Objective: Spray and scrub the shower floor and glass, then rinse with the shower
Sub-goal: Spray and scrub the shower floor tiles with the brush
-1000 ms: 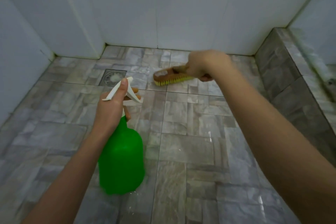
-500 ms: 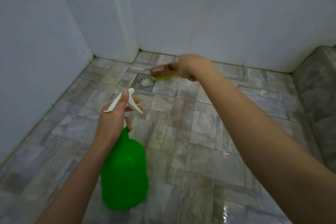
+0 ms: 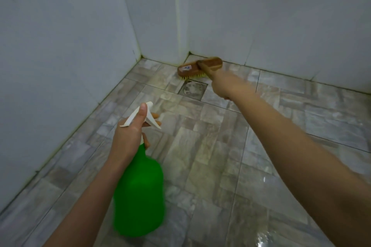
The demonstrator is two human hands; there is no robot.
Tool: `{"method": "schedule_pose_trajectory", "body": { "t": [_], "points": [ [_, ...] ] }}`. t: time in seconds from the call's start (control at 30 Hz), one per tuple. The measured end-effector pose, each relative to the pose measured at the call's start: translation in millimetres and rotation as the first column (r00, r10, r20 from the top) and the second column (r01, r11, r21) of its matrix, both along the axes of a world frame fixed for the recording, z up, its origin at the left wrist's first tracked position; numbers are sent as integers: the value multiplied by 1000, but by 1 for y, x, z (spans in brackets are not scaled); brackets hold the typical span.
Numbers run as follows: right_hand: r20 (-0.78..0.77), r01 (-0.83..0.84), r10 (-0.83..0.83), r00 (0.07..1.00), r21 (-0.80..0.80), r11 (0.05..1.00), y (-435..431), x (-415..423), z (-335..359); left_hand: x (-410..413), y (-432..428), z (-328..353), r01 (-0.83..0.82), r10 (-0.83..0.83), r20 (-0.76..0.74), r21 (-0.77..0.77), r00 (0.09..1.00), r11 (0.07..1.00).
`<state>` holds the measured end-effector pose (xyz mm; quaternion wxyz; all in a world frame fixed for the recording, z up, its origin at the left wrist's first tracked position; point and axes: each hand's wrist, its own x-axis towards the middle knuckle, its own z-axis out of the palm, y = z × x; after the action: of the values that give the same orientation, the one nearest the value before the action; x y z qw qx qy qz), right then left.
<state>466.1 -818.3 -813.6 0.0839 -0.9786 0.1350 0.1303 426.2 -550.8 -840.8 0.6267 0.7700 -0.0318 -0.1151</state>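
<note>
- Now the step in hand looks like scrubbing the floor. The right hand (image 3: 222,84) grips the brown wooden scrub brush with yellow bristles (image 3: 192,68), its fingers curled round the near end and one digit laid along the brush's back.
- That brush sits bristles-down on the grey stone-patterned tiled shower floor (image 3: 220,146) in the upper middle of the frame. It is at the foot of the white wall corner (image 3: 181,26), just beyond the square metal floor drain (image 3: 193,88).
- The left hand (image 3: 130,132), centre left, holds the green plastic spray bottle (image 3: 138,190) by its neck. The thumb lies along the white trigger head (image 3: 149,119) and the fingers wrap round the front.
- A wet sheen (image 3: 265,236) shows on the tiles at lower right.
- The next move probably calls for firm downward pressure and short strokes along the wall joint and round the drain, with the bottle ready for fresh spray.
- No glass can be made out, so the glass and the rinse seem to remain.
</note>
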Motion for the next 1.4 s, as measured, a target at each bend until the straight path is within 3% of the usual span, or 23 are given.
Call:
{"method": "schedule_pose_trajectory", "body": {
  "t": [0.13, 0.3, 0.43, 0.6, 0.67, 0.77, 0.9, 1.0, 1.07, 1.2, 1.37, 1.4],
  "points": [
    [-96, 78, -78, 992, -3, 997, 1, -4, 23, -1, 11, 3, -12, 12, -4, 15, 1000, 1000],
    [54, -2, 0, 999, 39, 999, 18, -6, -18, -7, 27, 6, -31, 31, -12, 14, 999, 999],
    [-113, -19, 19, 993, -4, 1000, 36, -18, 20, -11, 38, 10, -64, 65, -18, 42, 998, 997],
    [74, -141, 133, 988, 113, 984, 75, 8, -28, -9, 60, 11, -149, 150, -14, 46, 989, 988],
    [22, -134, 132, 991, 135, 982, 79, 28, -16, -6, 68, 8, -175, 176, -19, 36, 984, 984],
    [-55, -166, 169, 984, 53, 985, 100, 51, 6, -2, 78, 4, -191, 192, -10, 25, 981, 981],
    [-1, -244, 244, 970, 32, 969, 123, 73, -2, -2, 86, 5, -216, 216, 11, 12, 976, 976],
    [-77, -175, 174, 982, -11, 985, 137, 86, 33, -3, 91, 9, -224, 224, 6, -15, 975, 975],
    [-94, -212, 209, 973, -24, 977, 140, 88, 48, -6, 93, 8, -229, 229, -13, -18, 973, 973],
    [44, -340, 337, 941, 121, 933, 124, 77, 15, -10, 98, 7, -240, 239, -16, -22, 971, 971],
    [-210, -269, 302, 930, 174, 947, 110, 49, 48, -18, 112, 2, -251, 251, -25, 0, 968, 968],
    [-191, -313, 345, 919, 180, 932, 120, 39, 44, -21, 115, 0, -249, 250, -26, 20, 968, 968]
  ]
}}
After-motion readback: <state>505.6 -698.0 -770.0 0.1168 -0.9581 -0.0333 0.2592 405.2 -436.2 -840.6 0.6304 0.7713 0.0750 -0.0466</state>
